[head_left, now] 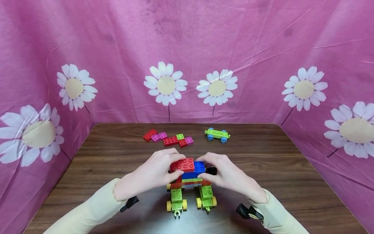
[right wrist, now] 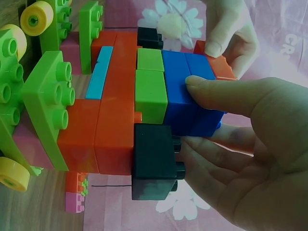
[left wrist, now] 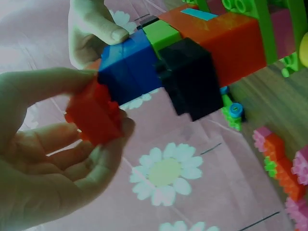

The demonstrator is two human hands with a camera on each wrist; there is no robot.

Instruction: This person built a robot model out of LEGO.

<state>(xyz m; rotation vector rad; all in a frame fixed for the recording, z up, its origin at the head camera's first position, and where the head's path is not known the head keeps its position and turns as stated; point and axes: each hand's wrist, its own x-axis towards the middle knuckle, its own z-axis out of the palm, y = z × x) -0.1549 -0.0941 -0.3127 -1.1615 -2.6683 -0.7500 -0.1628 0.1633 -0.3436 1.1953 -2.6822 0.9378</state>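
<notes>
My left hand [head_left: 157, 166] pinches a red brick [head_left: 186, 164] between thumb and fingers at the top of a wheeled brick build; in the left wrist view the red brick [left wrist: 95, 114] is against the blue bricks [left wrist: 129, 67]. The right hand [head_left: 226, 172] grips the blue bricks [right wrist: 190, 91], thumb on one side and fingers on the other. Under the blue lie lime bricks [right wrist: 150, 96], then long red ones [right wrist: 115, 106]. Black bricks [right wrist: 153, 156] stick up at both sides. Lime wheeled bases [head_left: 176, 196] with yellow wheels carry the build.
Farther back on the brown table [head_left: 117, 146] lie red, pink and lime bricks [head_left: 170, 140] in two groups. Right of them stands a lime car base [head_left: 217, 134] with blue wheels. A pink cloth [head_left: 187, 39] with daisies hangs around the table.
</notes>
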